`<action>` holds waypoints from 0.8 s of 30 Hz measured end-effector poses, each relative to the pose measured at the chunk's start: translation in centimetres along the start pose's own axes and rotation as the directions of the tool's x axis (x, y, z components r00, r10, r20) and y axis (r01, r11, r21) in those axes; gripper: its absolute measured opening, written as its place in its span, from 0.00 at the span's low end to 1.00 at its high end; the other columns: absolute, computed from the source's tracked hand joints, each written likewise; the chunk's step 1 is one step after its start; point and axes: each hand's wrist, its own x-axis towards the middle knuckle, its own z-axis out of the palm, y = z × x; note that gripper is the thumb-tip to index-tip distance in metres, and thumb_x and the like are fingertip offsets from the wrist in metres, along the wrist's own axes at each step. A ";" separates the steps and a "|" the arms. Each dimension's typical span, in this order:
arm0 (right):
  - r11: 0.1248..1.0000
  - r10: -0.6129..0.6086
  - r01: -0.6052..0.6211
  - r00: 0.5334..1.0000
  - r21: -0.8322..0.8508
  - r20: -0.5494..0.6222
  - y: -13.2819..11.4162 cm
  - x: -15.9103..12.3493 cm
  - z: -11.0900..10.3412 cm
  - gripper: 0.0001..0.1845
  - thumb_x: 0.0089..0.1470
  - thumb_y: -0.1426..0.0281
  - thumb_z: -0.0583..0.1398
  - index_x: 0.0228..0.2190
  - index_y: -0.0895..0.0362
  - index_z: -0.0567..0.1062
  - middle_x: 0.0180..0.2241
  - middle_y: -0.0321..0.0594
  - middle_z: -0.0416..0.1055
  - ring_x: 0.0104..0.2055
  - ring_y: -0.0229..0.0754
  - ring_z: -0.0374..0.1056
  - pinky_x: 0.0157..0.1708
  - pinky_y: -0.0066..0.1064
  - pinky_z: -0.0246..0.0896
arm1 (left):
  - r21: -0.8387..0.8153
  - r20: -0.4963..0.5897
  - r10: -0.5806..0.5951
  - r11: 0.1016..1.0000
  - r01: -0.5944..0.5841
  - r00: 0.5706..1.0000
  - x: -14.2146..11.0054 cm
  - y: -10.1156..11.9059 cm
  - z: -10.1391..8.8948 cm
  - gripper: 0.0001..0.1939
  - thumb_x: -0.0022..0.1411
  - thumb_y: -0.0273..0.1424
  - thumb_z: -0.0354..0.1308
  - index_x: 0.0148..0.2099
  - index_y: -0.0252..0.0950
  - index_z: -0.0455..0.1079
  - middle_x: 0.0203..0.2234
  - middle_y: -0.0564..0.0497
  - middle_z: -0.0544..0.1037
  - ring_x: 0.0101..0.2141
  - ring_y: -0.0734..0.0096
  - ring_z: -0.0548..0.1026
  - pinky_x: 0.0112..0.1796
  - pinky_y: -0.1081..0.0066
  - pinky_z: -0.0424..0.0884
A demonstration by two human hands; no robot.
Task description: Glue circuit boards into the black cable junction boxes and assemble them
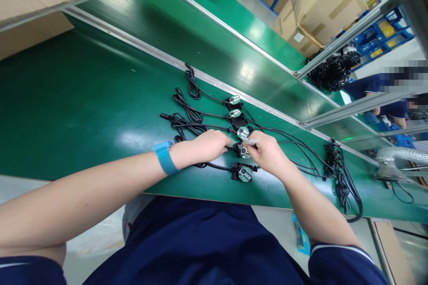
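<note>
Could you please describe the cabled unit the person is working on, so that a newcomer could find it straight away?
On the green bench, a row of small black units with round circuit boards and black cables runs toward the person. The one meant lies second from the near end, between the left hand and right hand. It alone is touched by both hands.

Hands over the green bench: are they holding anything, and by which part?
Left hand pinches a black cable beside a housing; right hand pinches a small pale piece by its end.
</note>
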 end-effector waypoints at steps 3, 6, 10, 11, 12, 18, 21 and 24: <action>1.000 0.005 -0.005 1.000 -0.019 0.010 0.0 -0.2 -0.3 0.10 0.61 0.75 0.57 0.27 0.55 0.69 0.27 0.37 0.66 0.31 0.40 0.62 0.30 0.31 0.56 | -0.007 -0.018 -0.005 1.000 0.005 1.000 0.0 -0.1 0.1 0.07 0.59 0.26 0.57 0.28 0.38 0.71 0.27 0.50 0.78 0.30 0.63 0.76 0.31 0.68 0.64; 0.999 0.019 -0.019 1.000 -0.029 0.002 -0.1 -0.4 -0.5 0.11 0.61 0.75 0.57 0.26 0.55 0.69 0.27 0.37 0.65 0.30 0.40 0.62 0.29 0.31 0.55 | -0.005 -0.027 -0.004 1.000 0.004 1.000 0.0 -0.2 0.2 0.08 0.59 0.26 0.56 0.28 0.38 0.72 0.27 0.50 0.78 0.30 0.62 0.75 0.31 0.68 0.64; 0.999 0.036 -0.036 0.999 -0.030 -0.013 -0.2 -0.6 -0.8 0.11 0.60 0.75 0.57 0.26 0.55 0.68 0.27 0.37 0.65 0.30 0.39 0.62 0.29 0.30 0.54 | 0.001 -0.033 0.003 1.000 -0.003 0.999 0.0 -0.3 0.3 0.07 0.59 0.26 0.56 0.29 0.38 0.72 0.27 0.50 0.78 0.31 0.62 0.76 0.32 0.68 0.64; 0.999 0.036 -0.036 0.999 -0.030 -0.016 -0.1 -0.7 -0.8 0.10 0.60 0.75 0.57 0.26 0.55 0.68 0.27 0.37 0.65 0.30 0.39 0.62 0.29 0.30 0.54 | 0.003 -0.031 0.003 1.000 -0.003 1.000 0.0 -0.3 0.4 0.07 0.59 0.26 0.56 0.29 0.38 0.72 0.28 0.50 0.79 0.31 0.62 0.76 0.32 0.68 0.64; 0.999 0.037 -0.037 0.999 -0.031 -0.018 -0.1 -0.8 -0.8 0.10 0.60 0.75 0.57 0.27 0.55 0.68 0.27 0.37 0.66 0.31 0.40 0.63 0.29 0.30 0.54 | 0.006 -0.027 0.001 1.000 0.000 1.000 0.0 -0.3 0.4 0.07 0.60 0.26 0.56 0.30 0.38 0.72 0.28 0.50 0.79 0.31 0.63 0.76 0.32 0.68 0.65; 0.998 0.047 -0.049 0.996 -0.030 -0.072 0.0 -1.6 -1.3 0.10 0.61 0.74 0.57 0.27 0.55 0.69 0.27 0.37 0.67 0.31 0.40 0.64 0.31 0.31 0.57 | 0.011 -0.001 -0.022 1.000 0.022 1.000 0.0 -0.1 0.2 0.07 0.60 0.27 0.56 0.30 0.38 0.73 0.29 0.49 0.79 0.32 0.63 0.76 0.32 0.69 0.65; 0.999 0.052 -0.052 0.992 0.005 -0.116 -0.3 -1.8 -1.4 0.09 0.61 0.73 0.57 0.28 0.54 0.71 0.28 0.37 0.69 0.32 0.40 0.66 0.31 0.31 0.59 | 0.026 0.003 -0.015 1.000 0.015 1.000 0.0 0.0 -0.1 0.07 0.60 0.27 0.55 0.30 0.38 0.72 0.28 0.49 0.79 0.32 0.62 0.76 0.32 0.69 0.65; 0.999 0.038 -0.035 0.995 0.028 -0.097 -0.8 -1.5 -0.9 0.09 0.61 0.73 0.58 0.28 0.54 0.72 0.29 0.37 0.70 0.32 0.40 0.66 0.31 0.31 0.59 | 0.042 0.010 -0.010 0.999 0.010 1.000 -0.1 0.1 -0.3 0.08 0.60 0.26 0.55 0.29 0.38 0.71 0.27 0.49 0.78 0.31 0.63 0.76 0.32 0.69 0.64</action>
